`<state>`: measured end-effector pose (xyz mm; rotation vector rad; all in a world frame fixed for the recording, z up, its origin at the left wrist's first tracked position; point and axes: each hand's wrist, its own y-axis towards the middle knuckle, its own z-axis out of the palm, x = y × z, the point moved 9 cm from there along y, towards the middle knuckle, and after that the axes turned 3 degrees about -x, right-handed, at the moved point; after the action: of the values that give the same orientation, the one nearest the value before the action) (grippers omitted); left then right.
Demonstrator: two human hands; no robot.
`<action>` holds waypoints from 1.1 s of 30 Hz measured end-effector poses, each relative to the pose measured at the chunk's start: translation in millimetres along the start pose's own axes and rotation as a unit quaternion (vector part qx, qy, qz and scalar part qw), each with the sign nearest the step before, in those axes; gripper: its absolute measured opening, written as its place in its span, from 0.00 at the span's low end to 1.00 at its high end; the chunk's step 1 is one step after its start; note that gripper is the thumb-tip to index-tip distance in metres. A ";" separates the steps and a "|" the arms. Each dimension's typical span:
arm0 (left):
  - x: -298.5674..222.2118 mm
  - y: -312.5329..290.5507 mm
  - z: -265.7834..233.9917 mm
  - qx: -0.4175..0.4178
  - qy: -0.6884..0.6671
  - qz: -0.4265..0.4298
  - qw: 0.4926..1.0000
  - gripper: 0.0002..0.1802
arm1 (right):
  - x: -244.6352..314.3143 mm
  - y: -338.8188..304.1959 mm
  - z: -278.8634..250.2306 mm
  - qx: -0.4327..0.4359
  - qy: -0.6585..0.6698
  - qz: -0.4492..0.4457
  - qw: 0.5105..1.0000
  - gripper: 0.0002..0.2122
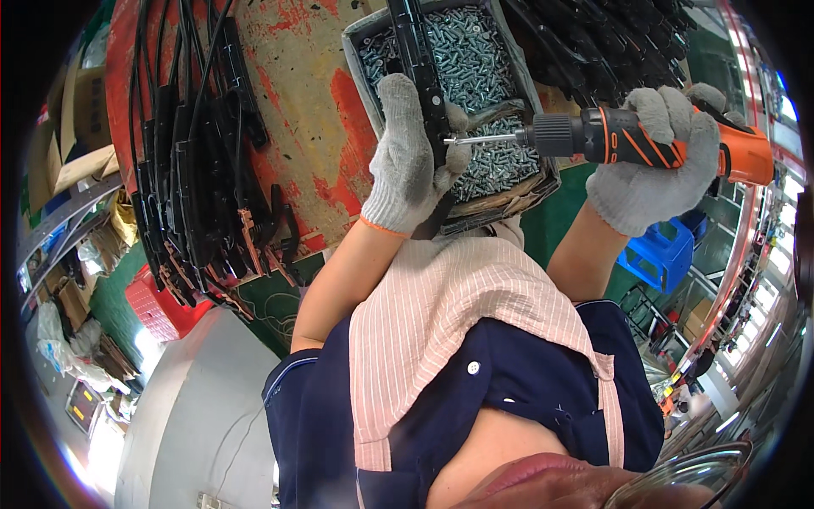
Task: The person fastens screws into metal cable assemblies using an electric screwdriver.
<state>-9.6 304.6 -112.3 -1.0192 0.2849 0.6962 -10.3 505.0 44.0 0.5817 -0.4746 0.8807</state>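
Note:
My left hand (404, 161), in a grey knit glove, is closed around a long black bar-shaped part (417, 51). The part stands upright in the picture, over the left side of a box of screws (475, 59). In my right hand (661, 161), also gloved, is an orange and black electric screwdriver (615, 137) held level. Its silver bit (496, 138) points left, and its tip meets the black part's side or comes very close, between my left fingers. A small silvery piece shows at the tip; whether it is a screw, I cannot tell.
A heap of black parts with cables and copper-coloured ends (182, 187) lies on the worn red table (297, 110) at the left. More black parts (585, 51) are piled at the far right. A red basket (165, 305) and a blue stool (661, 254) stand lower down.

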 end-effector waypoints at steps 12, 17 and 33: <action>3.3 0.1 4.0 0.040 -0.024 -0.013 0.999 0.37 | -3.8 -14.2 19.8 0.026 -0.093 -0.041 0.994 0.18; 5.5 3.6 2.8 0.010 -0.038 -0.002 0.999 0.38 | -2.0 -26.1 55.1 0.007 -0.207 -0.060 0.976 0.15; -8.0 -2.0 5.2 0.025 -0.020 0.021 0.999 0.44 | -19.0 -26.6 80.7 0.101 -0.227 -0.047 0.968 0.15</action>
<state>-14.8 305.2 -104.2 -0.9528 0.2879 0.7423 -10.8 428.6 85.7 0.9951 -0.7693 0.7077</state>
